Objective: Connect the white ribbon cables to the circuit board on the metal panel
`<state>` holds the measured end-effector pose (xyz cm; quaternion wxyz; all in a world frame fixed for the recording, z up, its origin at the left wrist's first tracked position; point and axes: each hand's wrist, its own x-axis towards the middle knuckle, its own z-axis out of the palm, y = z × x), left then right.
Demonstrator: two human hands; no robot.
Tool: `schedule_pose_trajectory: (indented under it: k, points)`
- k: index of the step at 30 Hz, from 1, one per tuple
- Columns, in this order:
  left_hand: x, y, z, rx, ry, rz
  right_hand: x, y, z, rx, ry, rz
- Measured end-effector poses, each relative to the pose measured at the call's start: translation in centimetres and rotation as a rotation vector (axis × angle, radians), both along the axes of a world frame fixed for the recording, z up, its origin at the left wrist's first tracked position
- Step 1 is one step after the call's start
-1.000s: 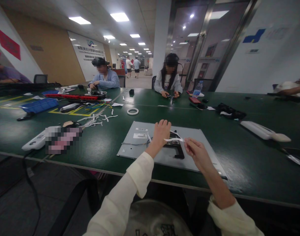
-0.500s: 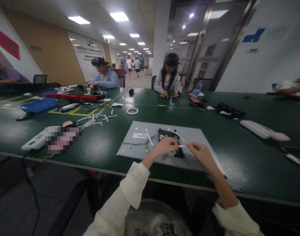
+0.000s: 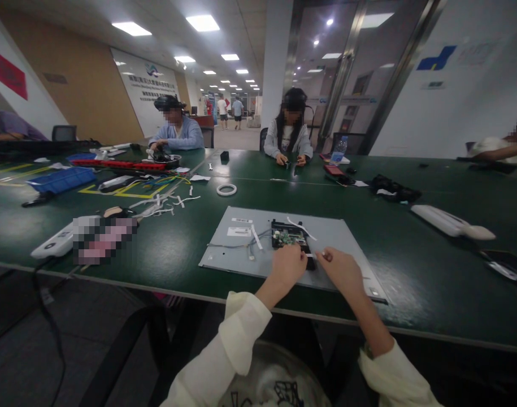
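A short white strip of tape (image 3: 311, 255) is stretched between my two hands. My left hand (image 3: 289, 265) pinches one end, its fingers closed just over the lower part of a green circuit board in a black frame (image 3: 289, 234). On the other end, the closed fingers of my right hand (image 3: 340, 270) sit right of the frame. Beneath both lies a flat grey metal panel (image 3: 224, 261) that bears the board. Two more white strips lie there, one across the frame's upper right (image 3: 301, 228) and one over the grey cables (image 3: 257, 237) at left.
A roll of white tape (image 3: 226, 190) rests beyond the panel, with loose strips (image 3: 159, 206) to its left. Farther left are a blue tray (image 3: 62, 180) and a white device (image 3: 57, 240). Another white device (image 3: 447, 221) lies right. Two people sit across the green table (image 3: 173, 271).
Both hands have come slightly down and nearer to me, with the strip held between them. My left hand has turned, and more of the circuit board now shows above it.
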<state>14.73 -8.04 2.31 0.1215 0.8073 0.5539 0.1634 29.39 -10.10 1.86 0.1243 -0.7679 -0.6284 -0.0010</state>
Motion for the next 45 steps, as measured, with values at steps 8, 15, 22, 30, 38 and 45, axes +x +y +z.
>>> schedule_pose_trajectory:
  k: [8,15,22,30,38,45]
  points:
    - [0.2,0.0,0.2,0.036,0.06,0.017,-1.6,-0.4,1.2,-0.158,-0.121,-0.083]
    - [-0.9,0.3,0.6,0.014,0.104,-0.019,-0.9,-0.8,0.9,-0.138,-0.145,-0.138]
    - [-2.8,0.6,1.1,-0.025,0.12,-0.02,-0.5,-1.0,0.7,-0.134,-0.142,-0.126]
    - [-2.7,0.3,0.4,-0.013,0.13,-0.064,0.4,-0.8,-0.5,-0.002,-0.024,-0.076]
    - [-6.2,-1.4,1.8,0.055,0.068,-0.219,1.1,-0.5,-1.1,0.139,0.062,-0.054]
    - [-11.5,0.6,4.0,0.128,0.073,-0.163,1.2,-0.4,-1.2,0.281,0.178,0.084]
